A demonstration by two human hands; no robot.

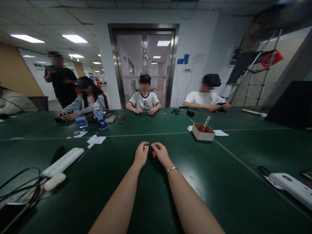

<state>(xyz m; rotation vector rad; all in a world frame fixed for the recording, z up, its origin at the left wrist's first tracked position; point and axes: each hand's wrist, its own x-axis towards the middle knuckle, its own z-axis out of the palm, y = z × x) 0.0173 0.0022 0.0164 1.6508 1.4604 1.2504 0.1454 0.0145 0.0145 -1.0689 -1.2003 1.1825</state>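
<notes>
Both arms reach forward over the green table (109, 182), and the hands meet near its middle. My left hand (141, 152) is closed, thumb and fingers pinched on one side of a small dark object (150, 148). From the other side my right hand (159, 152), with a silver bracelet at the wrist, pinches the same object. Fingers cover most of it, and its kind is too small to make out. A shallow open cardboard box (203, 135) with a red-labelled tube (206, 124) leaning in it stands ahead and to the right.
To the left lie a white power strip (64, 162), tangled black cables (34, 185) and paper slips (96, 139). Two bottles (99, 118) and a phone (122, 119) stand or lie farther back. Another power strip (292, 188) is at right. Several people sit across the table.
</notes>
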